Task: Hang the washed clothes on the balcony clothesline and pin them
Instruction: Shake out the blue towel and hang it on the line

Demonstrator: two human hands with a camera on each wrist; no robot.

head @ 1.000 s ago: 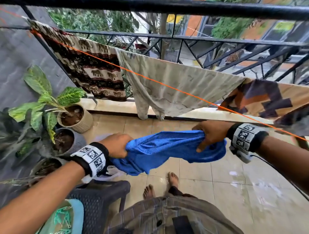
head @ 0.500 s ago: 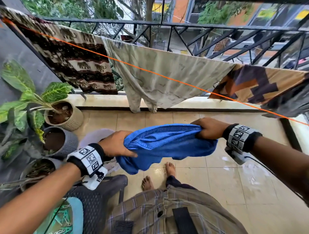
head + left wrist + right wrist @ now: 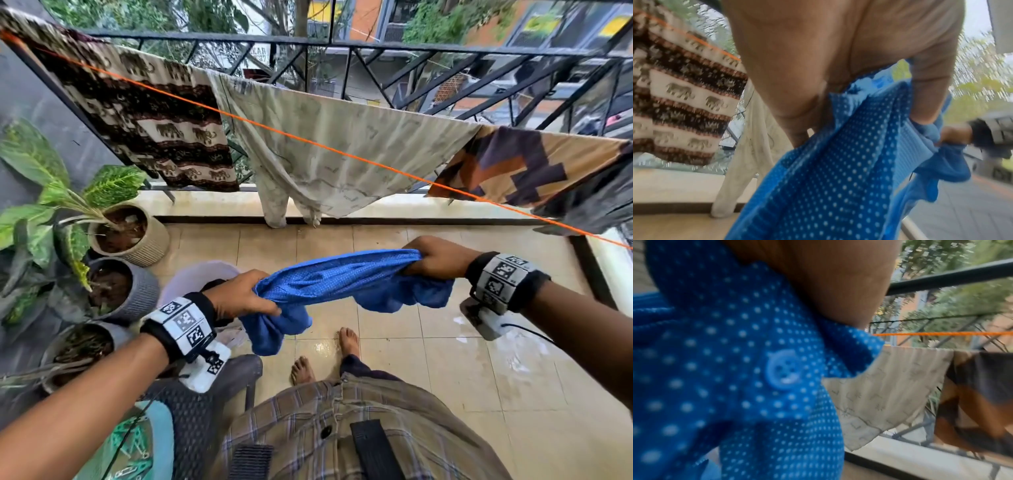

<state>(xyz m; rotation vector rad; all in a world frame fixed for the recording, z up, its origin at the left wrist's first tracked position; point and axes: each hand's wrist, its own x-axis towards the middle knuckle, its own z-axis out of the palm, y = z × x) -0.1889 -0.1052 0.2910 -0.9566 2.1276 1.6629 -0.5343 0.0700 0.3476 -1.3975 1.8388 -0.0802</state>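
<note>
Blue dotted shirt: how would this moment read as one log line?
stage: pre-hang | left hand: grips blue dotted shirt | right hand: grips other end | orange clothesline: bare, shirt below it | pins: none on shirt

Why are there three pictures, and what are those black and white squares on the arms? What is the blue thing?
No machine here: a person is hanging laundry on a balcony, wearing three small cameras. The big picture comes from a camera on the head, looking down at both arms. The patterned squares are bands that hold one more camera on each wrist. Those two give the close, blurry pictures, looking along each hand.

The blue thing is a blue dotted garment, bunched up, with a button that shows in the right wrist view. The left hand grips one end and the right hand grips the other, fingers curled round the cloth.

Above runs an orange clothesline, still bare. Behind it, three cloths hang over the railing. On the floor at the left stand potted plants.
</note>
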